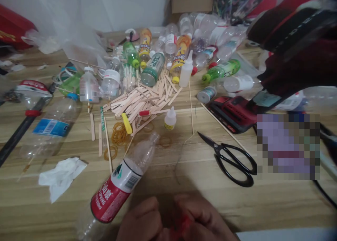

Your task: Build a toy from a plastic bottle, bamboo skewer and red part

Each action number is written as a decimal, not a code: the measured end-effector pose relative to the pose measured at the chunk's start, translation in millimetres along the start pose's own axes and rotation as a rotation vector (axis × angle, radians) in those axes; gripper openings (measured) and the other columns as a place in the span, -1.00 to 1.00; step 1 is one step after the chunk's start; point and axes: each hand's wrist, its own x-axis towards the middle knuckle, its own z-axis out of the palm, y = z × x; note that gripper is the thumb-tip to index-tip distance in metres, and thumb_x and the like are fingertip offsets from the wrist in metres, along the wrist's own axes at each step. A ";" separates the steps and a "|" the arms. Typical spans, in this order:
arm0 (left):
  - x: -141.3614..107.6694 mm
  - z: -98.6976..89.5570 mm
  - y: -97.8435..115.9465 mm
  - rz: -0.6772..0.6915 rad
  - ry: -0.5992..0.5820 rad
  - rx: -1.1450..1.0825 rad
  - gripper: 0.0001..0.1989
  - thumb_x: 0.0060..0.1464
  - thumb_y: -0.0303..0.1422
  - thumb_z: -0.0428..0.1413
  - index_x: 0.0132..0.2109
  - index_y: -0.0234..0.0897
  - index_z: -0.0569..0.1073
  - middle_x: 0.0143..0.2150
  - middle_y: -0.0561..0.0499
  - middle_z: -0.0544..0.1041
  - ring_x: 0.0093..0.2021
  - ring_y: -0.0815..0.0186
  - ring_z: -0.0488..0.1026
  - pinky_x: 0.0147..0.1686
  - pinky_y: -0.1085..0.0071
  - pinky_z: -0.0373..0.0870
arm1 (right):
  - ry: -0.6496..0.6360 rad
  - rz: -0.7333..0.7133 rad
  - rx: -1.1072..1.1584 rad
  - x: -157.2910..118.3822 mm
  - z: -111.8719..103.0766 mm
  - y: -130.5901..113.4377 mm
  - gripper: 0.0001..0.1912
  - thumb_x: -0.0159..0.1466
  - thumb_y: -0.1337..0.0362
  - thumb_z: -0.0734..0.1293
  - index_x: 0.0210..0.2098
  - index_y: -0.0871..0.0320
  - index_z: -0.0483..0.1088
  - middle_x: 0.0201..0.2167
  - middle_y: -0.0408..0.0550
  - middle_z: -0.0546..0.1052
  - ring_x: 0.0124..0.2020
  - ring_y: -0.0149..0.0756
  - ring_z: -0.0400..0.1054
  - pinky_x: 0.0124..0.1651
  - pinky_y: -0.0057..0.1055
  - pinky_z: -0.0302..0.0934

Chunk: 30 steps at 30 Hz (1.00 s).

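Note:
At the bottom centre, my left hand (142, 220) and my right hand (201, 216) are close together, both with curled fingers. A small blurred red thing (183, 225) shows between them, against the fingers of my right hand. What my left hand holds, if anything, is hidden. Just left of my hands lies a clear bottle (113, 193) with a red and white label, tilted with its open neck pointing up and right. Black-handled scissors (223, 156) lie to the right, beyond my right hand.
Wooden sticks (137, 100) are heaped mid-table beside rubber bands (119, 134) and a small glue bottle (170, 119). Many plastic bottles crowd the back. A red and black power tool (234, 111) stands at right; a crumpled tissue (61, 176) lies at left.

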 end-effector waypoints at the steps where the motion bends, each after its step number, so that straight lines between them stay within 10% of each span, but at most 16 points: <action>1: 1.7 0.2 0.5 0.017 -0.011 0.007 -0.79 0.21 -0.32 0.04 -0.43 -0.16 0.36 -0.55 0.08 0.36 -0.58 0.35 0.27 -0.68 0.43 0.10 | 0.007 0.042 0.039 -0.7 -0.2 0.4 -0.40 0.28 -0.13 0.35 -0.61 0.10 0.03 -0.58 -0.27 0.13 -0.54 -0.45 -0.01 -0.48 -0.45 -0.10; 9: 17.4 1.3 23.6 -0.139 -0.042 0.034 -0.82 0.20 -0.41 -0.01 -0.39 -0.21 0.35 -0.45 0.04 0.45 -0.43 0.31 0.44 -0.46 0.44 0.32 | 0.120 0.189 0.640 12.7 4.1 1.6 -0.50 0.09 -0.03 0.53 -0.53 0.12 0.19 -0.62 -0.33 0.10 -0.58 -0.50 -0.14 -0.51 -0.53 -0.14; 16: 37.6 -6.4 45.2 -0.369 -0.218 0.250 -0.84 0.24 -0.34 -0.01 -0.28 -0.21 0.43 -0.33 0.01 0.61 -0.35 0.25 0.55 -0.37 0.39 0.40 | 0.239 0.231 0.641 20.1 2.5 -5.2 -0.49 0.06 -0.02 0.55 -0.57 0.13 0.22 -0.58 -0.28 0.14 -0.54 -0.46 -0.09 -0.49 -0.54 -0.02; 21: 36.6 -5.1 36.9 -0.234 -0.137 0.455 -0.72 0.33 -0.28 -0.05 0.08 -0.22 0.41 -0.21 -0.01 0.70 -0.27 0.19 0.65 -0.34 0.35 0.50 | 0.291 0.241 0.530 21.1 0.8 -12.5 -0.47 0.03 -0.04 0.56 -0.59 0.13 0.21 -0.59 -0.28 0.17 -0.55 -0.48 -0.07 -0.51 -0.53 -0.09; 30: 43.8 -8.0 27.2 0.316 0.069 0.784 -0.74 0.45 -0.32 -0.20 0.00 -0.24 0.36 -0.40 0.09 0.65 -0.51 0.30 0.60 -0.58 0.39 0.42 | 0.307 0.233 0.227 23.2 -4.7 -20.1 -0.54 0.13 -0.01 0.46 -0.61 0.11 0.19 -0.63 -0.31 0.15 -0.56 -0.46 -0.10 -0.50 -0.43 -0.21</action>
